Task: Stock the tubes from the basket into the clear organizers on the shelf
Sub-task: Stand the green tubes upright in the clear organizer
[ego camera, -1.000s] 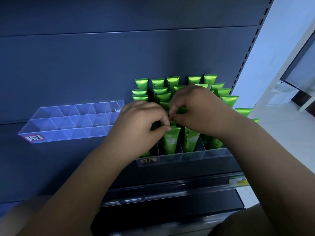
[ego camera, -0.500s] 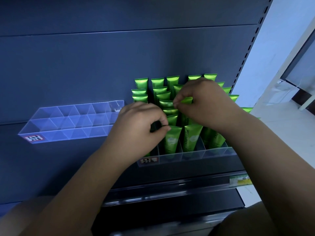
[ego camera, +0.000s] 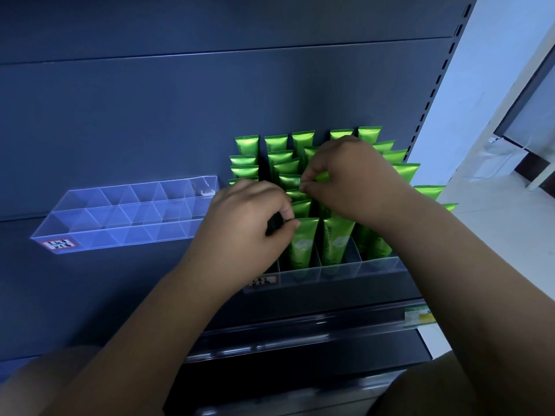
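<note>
1. Bare left hand [ego camera: 247, 226] w/ bare forearm [ego camera: 168, 310], plain skin down to the frame edge.
2. Bare right hand [ego camera: 354, 181], same: bare forearm [ego camera: 456, 280].
3. Olive-brown patch [ego camera: 444, 385] btm right, prob. garment fabric; too blurred to tell.

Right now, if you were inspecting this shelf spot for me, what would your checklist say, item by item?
Surface: dark shelf, with a clear rail along its front edge.
Job's things: filled organizer packed with standing green tubes; empty organizer to its left; basket not in view.
Clutter: nothing seen.
Grips: right hand pinches the top of one tube in the middle rows; left hand is curled at the front row, hold unclear.
Cables: nothing seen.
Surroundings: dark back panel; pale floor to the right.
</note>
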{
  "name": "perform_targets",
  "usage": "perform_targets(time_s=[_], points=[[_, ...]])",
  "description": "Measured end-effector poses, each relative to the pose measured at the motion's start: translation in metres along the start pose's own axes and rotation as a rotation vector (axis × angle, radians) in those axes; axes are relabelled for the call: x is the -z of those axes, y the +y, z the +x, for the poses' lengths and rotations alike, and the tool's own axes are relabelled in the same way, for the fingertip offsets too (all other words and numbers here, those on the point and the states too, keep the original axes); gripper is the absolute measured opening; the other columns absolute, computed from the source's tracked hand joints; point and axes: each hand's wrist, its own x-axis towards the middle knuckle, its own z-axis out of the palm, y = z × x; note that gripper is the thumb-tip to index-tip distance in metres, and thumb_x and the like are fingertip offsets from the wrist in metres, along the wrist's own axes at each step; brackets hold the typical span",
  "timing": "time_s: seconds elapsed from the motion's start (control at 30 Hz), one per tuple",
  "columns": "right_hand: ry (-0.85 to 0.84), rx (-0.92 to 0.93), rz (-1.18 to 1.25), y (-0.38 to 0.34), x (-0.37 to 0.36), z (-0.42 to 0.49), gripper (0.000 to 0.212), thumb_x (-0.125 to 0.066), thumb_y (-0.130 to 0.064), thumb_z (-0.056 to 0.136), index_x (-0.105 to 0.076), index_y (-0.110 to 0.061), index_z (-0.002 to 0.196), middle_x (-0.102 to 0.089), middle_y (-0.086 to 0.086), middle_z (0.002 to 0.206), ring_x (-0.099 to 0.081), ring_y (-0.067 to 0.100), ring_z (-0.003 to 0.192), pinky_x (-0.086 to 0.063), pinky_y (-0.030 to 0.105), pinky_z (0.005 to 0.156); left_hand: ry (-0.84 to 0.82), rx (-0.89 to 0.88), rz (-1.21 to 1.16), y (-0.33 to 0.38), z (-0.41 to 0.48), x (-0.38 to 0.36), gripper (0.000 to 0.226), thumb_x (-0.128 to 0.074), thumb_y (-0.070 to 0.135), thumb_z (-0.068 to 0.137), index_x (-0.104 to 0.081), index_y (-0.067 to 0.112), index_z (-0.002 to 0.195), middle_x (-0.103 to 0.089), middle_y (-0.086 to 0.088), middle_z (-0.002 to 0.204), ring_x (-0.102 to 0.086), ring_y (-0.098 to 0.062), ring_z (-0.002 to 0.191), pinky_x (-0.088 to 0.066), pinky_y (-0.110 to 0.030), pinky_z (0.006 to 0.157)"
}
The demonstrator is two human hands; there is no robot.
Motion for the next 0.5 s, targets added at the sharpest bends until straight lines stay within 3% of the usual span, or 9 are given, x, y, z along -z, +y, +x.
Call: perform_targets(time_s=[0.17,0.5], points=[[-0.027,0.017,-0.075,0.0005,-0.0015,0.0022,0.011,-0.069,-0.025,0.085,-0.080,-0.023,0.088,-0.071,0.000,0.097,-0.057,0.026,0.106,-0.050,0.040,0.091,0.001,0.006,0.037,0.0044,-0.0001,0.0021,0.011,-0.067,0.036,0.087,-0.067,0.025,0.084,-0.069,0.014,0.099,-0.062,-0.019,0.100,-0.047,-0.048,0.090],[0.037,0.102,0.055,0.0017,-0.0059,0.0022,0.012,-0.069,-0.021,0.081,-0.078,-0.027,0.078,-0.071,-0.007,0.087,-0.061,0.024,0.097,-0.052,0.039,0.085,0.006,0.002,0.019,0.0043,-0.0004,0.0050,0.022,-0.063,0.044,0.090,-0.070,0.024,0.099,-0.069,0.015,0.102,-0.063,-0.018,0.103,-0.047,-0.048,0.093]])
